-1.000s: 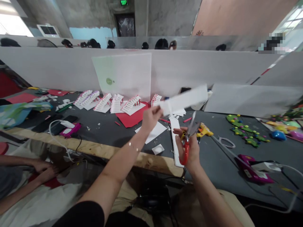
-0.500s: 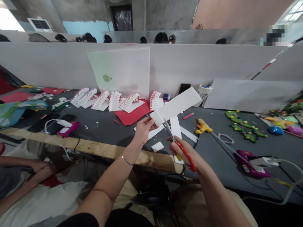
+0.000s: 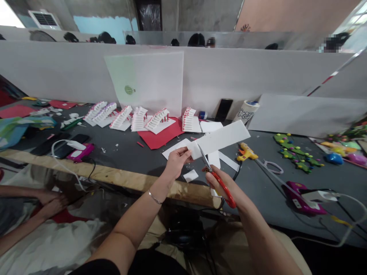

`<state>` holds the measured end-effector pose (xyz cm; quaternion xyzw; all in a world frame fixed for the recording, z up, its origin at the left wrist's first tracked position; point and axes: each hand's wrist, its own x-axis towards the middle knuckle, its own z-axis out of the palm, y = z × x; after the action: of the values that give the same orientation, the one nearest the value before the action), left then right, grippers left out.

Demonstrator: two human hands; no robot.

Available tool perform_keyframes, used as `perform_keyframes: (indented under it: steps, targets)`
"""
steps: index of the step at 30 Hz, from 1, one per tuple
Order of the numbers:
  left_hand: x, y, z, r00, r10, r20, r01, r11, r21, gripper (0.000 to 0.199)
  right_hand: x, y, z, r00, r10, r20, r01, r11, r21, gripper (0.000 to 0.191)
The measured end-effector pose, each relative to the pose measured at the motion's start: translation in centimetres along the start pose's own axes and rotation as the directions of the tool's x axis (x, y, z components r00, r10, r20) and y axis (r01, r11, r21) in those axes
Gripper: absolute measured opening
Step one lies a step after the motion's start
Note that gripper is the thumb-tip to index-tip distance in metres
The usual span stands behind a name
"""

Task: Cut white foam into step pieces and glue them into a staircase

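A long white strip [image 3: 225,136] is pinched at its left end by my left hand [image 3: 178,162], above the dark table. Around red-handled scissors [image 3: 225,187] my right hand [image 3: 222,181] is closed. The scissor blades meet the strip near my left fingers and point up and to the left. Below the strip, more white pieces lie on the table, among them a small square [image 3: 190,175] near the wooden front edge.
Small white stair-shaped models [image 3: 156,120] stand at the back, some by a red sheet [image 3: 160,135]. To the right lie a yellow glue gun [image 3: 246,152] and a purple power block [image 3: 304,198]. Another person's hands [image 3: 51,200] are at the lower left.
The far end of the white strip has tilted lower and shifted right. The scissors remain across it near my left fingers. A phone behind it shows more fully, and the view has shifted slightly.
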<state>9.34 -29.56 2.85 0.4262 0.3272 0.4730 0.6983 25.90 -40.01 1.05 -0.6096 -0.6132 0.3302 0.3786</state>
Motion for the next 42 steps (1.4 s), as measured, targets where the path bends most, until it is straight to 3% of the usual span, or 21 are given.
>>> perform_keyframes:
  steps: [3, 9, 21, 35, 42]
  targets:
    - [0.0, -0.2, -0.2, 1.000, -0.006, 0.009, 0.006, 1.000, -0.013, 0.048, -0.1, -0.3, 0.1, 0.998, 0.053, 0.033, -0.052, 0.998, -0.022, 0.040]
    - [-0.1, -0.4, -0.2, 1.000, -0.014, -0.007, 0.014, 1.000, -0.016, 0.039, -0.2, -0.7, 0.6, 0.995, 0.101, -0.023, -0.102, 0.992, -0.080, 0.042]
    - [-0.3, -0.1, -0.4, 0.999, -0.031, -0.020, 0.031, 0.999, -0.032, 0.041, 0.0, -1.5, 0.5, 0.995, 0.063, -0.080, -0.080, 0.970, -0.230, 0.043]
    - [-0.6, -0.1, -0.4, 0.998, -0.049, 0.028, 0.050, 0.998, -0.024, 0.035, 0.0, -1.7, 1.1, 0.991, 0.100, -0.085, -0.114, 0.976, -0.186, 0.041]
    - [-0.8, -0.2, -0.5, 0.996, -0.064, 0.055, 0.064, 0.998, 0.003, 0.040, 0.2, -1.3, 1.3, 0.992, 0.045, -0.122, -0.074, 0.966, -0.246, 0.040]
